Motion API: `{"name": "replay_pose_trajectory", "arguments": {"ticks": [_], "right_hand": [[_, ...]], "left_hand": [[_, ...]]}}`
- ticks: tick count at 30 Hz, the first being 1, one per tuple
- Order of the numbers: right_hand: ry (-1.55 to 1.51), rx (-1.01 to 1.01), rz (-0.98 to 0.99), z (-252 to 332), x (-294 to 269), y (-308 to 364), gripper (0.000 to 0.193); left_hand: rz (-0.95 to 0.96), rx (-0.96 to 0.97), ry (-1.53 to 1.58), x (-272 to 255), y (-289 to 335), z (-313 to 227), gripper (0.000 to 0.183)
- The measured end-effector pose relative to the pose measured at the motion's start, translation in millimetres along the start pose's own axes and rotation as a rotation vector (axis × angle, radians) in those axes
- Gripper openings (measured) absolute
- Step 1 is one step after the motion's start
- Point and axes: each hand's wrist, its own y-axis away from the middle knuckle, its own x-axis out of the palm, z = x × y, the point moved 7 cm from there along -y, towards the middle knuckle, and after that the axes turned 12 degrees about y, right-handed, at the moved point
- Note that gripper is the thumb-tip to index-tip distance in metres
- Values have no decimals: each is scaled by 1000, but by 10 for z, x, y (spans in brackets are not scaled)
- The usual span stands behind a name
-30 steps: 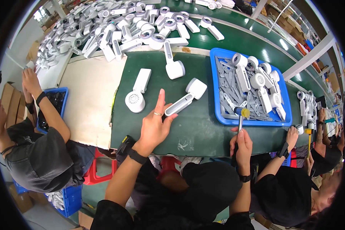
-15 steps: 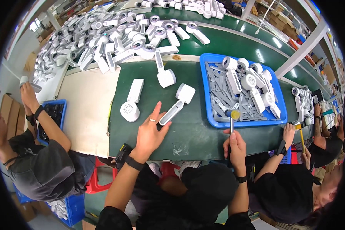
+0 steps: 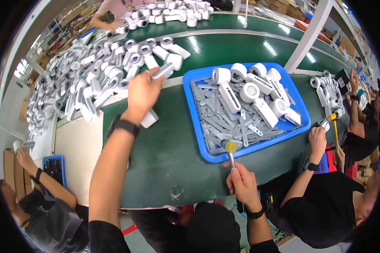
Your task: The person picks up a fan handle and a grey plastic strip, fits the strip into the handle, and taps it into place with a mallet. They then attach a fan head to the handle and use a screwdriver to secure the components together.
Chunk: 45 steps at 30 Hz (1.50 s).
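My left hand is stretched toward the back of the table, its fingers closed on the handle of a white handheld fan beside the large heap of fans. Under that forearm lies another white handheld fan, mostly hidden. My right hand grips a small mallet upright by its shaft, its yellow-and-grey head just over the near rim of a blue tray. Grey flat strips fill this tray, and several white fans lie on top of them.
A green conveyor runs behind the table, with more fans at its far side and a person's arm there. Co-workers sit close on both sides; the right one's hand is near a yellow-handled hammer. A white post rises behind the tray.
My left hand has gone from the near middle of the table to the heap at the back, taking a fan with it. My right hand still holds the mallet. The whole view has shifted.
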Motion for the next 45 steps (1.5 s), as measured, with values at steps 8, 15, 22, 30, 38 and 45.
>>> {"name": "replay_pose_trajectory", "arguments": {"ticks": [8, 15, 22, 30, 38, 45], "right_hand": [[-11, -45, 33, 51, -53, -27, 30], [-73, -52, 67, 55, -92, -64, 31], [-85, -18, 63, -15, -141, -42, 31], [-69, -36, 30, 34, -67, -36, 34], [-187, -42, -30, -90, -108, -12, 40], [-271, -43, -67, -46, -121, -8, 41]], "left_hand": [[13, -173, -30, 724, -736, 885, 46], [198, -72, -405, 760, -836, 663, 59], [462, 446, 255, 1077, -384, -888, 48], [676, 905, -141, 1412, -230, -1446, 44], [487, 578, 63, 63, -180, -1256, 35], [684, 466, -216, -570, 1536, -1222, 34]]}}
